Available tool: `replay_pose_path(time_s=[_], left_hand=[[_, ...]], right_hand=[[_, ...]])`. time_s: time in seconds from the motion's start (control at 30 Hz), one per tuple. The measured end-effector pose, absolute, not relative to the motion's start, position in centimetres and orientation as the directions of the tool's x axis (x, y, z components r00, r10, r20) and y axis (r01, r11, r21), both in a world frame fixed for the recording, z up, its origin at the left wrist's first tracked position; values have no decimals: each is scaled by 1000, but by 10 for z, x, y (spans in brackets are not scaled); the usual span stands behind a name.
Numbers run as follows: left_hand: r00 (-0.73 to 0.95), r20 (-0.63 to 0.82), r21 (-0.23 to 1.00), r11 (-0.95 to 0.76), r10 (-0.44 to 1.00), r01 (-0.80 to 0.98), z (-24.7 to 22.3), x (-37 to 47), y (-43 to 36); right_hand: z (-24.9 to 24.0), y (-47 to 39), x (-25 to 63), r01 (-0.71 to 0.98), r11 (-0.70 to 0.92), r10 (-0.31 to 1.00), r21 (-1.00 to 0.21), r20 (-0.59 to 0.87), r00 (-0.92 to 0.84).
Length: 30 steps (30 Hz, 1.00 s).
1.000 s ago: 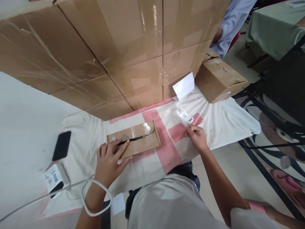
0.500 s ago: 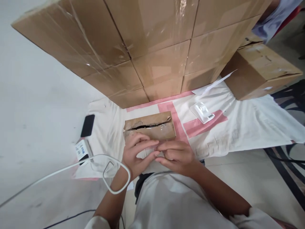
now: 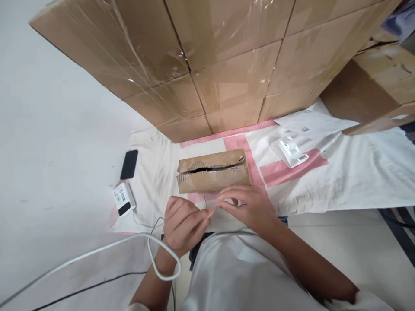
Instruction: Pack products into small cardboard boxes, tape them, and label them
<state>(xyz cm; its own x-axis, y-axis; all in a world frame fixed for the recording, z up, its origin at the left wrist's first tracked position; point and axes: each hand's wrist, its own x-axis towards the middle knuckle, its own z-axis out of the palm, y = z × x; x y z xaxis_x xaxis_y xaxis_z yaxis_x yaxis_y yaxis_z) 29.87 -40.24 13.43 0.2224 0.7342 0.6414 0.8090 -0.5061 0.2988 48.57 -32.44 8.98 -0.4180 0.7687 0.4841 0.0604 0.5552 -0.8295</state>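
Note:
My left hand point(image 3: 183, 222) is closed, its thumb and forefinger pinched together in front of my waist. Close to its fingertips, my right hand point(image 3: 244, 205) pinches with thumb and index finger. Something thin and pale seems to run between the two pinches, too small and faint to name. Just beyond the hands lies a small brown cardboard box point(image 3: 214, 182) with a torn, gaping slit along its top. A trace of something dark shows inside the slit. Neither hand grips the box.
A tall stack of taped cartons point(image 3: 233, 90) stands behind the box. To the right are a white tape dispenser-like object point(image 3: 291, 152), a paper sheet point(image 3: 314, 123) and a larger carton point(image 3: 366, 93). A black phone point(image 3: 129, 164), a white device point(image 3: 123, 198) and a looping white cable point(image 3: 97, 249) lie left.
My hands have drawn slightly apart and the left fingers have curled in more tightly. The view has shifted, so the boxes sit farther right in the picture.

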Motion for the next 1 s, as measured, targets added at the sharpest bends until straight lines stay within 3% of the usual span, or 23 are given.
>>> replay_pose_path(time_s=[0.13,0.27,0.33,0.4,0.5,0.57,0.63,0.77,1.0], left_hand=[[198,650,309,-492,734,814,127,290,-408],[3,639,456,-382,769,804,127,275,-409],[-56,581,509,-308,812,804,132,265,-404],[-16,475,535,-275,880,799,138,255,-398],[72,334,601,-271,940,752,147,242,-384],[114,260,652,-261,959,711,151,238,-375],[128,176,699,-215,976,682,154,239,-365],[111,10,751,-81,994,656,154,250,-342],[134,-140,850,50,981,524,149,270,-316]], right_hand=[[91,-325,482,176,358,865,-917,254,-433],[95,-315,489,356,237,898,-904,64,-436],[100,-308,495,360,277,898,-891,106,-427],[107,-297,500,366,425,869,-828,259,-423],[116,-278,502,450,701,712,-553,498,-495],[116,-265,499,494,785,619,-373,499,-607],[110,-256,495,505,811,585,-296,410,-700],[94,-251,491,506,814,578,-286,304,-757],[85,-253,496,482,808,582,-340,335,-741]])
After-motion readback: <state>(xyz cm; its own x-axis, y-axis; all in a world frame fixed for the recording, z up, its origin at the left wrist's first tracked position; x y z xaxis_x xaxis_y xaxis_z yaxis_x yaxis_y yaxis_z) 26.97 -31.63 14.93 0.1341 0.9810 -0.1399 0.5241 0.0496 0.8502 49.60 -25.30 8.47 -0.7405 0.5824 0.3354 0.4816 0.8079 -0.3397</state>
